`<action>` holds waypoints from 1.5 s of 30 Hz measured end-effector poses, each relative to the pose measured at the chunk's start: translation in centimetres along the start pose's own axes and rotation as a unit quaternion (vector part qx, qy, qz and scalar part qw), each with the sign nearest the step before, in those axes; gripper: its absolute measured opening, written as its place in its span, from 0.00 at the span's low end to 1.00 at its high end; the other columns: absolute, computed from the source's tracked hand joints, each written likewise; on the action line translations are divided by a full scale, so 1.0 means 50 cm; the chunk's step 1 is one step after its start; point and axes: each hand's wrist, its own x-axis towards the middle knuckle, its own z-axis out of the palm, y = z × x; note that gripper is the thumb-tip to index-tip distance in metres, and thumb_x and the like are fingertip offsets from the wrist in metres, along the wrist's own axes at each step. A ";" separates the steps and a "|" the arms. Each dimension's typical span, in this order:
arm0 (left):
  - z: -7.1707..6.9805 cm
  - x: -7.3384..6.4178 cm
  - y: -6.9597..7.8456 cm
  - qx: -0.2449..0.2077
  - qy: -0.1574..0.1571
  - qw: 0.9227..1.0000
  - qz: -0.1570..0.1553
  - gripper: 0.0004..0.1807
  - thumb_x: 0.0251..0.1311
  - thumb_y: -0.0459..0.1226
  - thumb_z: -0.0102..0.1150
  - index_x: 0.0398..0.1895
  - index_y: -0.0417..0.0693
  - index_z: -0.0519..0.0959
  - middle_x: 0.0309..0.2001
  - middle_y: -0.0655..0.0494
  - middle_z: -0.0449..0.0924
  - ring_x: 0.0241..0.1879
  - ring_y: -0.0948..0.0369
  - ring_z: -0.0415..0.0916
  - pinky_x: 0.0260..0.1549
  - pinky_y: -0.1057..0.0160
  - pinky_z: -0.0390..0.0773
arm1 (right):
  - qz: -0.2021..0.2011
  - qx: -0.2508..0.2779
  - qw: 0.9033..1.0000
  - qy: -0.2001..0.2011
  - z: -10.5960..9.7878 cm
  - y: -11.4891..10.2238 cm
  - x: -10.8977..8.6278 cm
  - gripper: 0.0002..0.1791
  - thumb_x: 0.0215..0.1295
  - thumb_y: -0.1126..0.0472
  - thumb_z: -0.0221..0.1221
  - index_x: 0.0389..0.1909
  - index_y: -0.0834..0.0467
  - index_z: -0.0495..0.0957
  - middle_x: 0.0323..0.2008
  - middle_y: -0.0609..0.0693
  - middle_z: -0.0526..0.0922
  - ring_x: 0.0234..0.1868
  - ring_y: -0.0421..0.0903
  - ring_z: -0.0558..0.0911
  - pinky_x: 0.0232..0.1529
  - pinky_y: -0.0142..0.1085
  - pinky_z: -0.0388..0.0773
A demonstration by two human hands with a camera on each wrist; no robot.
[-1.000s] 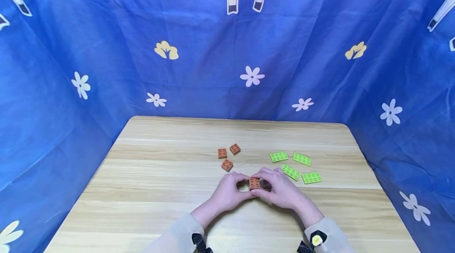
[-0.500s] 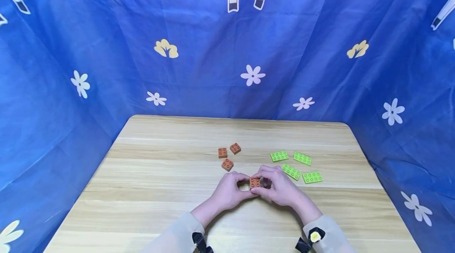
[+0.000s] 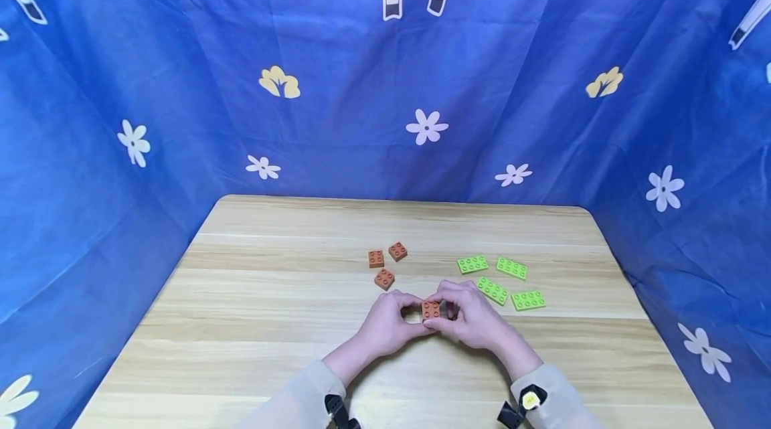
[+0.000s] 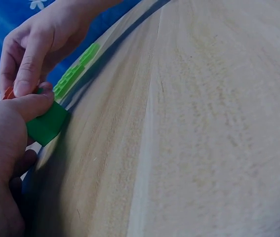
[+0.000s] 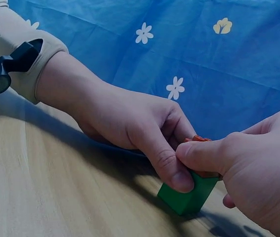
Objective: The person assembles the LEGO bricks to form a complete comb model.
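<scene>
Your left grip (image 3: 385,326) is holding the green block (image 5: 193,200), right grip (image 3: 474,319) pinching the orange brick (image 3: 430,310) atop it, at lower centre.

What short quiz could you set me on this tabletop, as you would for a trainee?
1. How many rectangular lime-green plastic bricks lie on the wooden table?

2. True or false: the person's left hand is holding nothing.

3. What sits directly under the square orange plastic brick between the hands?
A) a lime-green brick
B) a boxy dark-green plastic block
C) the bare table

Key:
1. Four.
2. False: it and the right hand both grip the orange-and-green stack.
3. B.
</scene>
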 end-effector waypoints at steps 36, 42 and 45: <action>-0.004 -0.005 0.000 0.006 -0.009 1.000 0.007 0.22 0.54 0.52 0.82 0.49 0.55 0.91 0.45 0.67 0.88 0.44 0.67 0.80 0.50 0.59 0.79 | 0.031 -0.005 0.999 -0.030 -0.008 -0.012 0.000 0.19 0.64 0.45 0.75 0.52 0.45 0.86 0.36 0.31 0.80 0.29 0.41 0.81 0.40 0.37 0.72; -0.004 -0.004 0.002 0.010 -0.012 1.000 0.008 0.23 0.54 0.52 0.82 0.50 0.55 0.90 0.45 0.67 0.88 0.44 0.66 0.79 0.49 0.59 0.78 | 0.045 0.000 0.998 -0.043 -0.019 -0.016 -0.004 0.25 0.63 0.41 0.74 0.57 0.46 0.85 0.41 0.31 0.81 0.31 0.44 0.83 0.39 0.37 0.76; -0.002 -0.003 0.002 0.010 -0.010 1.000 0.011 0.23 0.53 0.53 0.82 0.50 0.55 0.90 0.44 0.68 0.87 0.45 0.65 0.80 0.50 0.59 0.79 | 0.052 0.008 0.998 -0.047 -0.029 -0.018 -0.008 0.28 0.62 0.41 0.75 0.59 0.49 0.84 0.45 0.34 0.83 0.32 0.45 0.83 0.38 0.38 0.79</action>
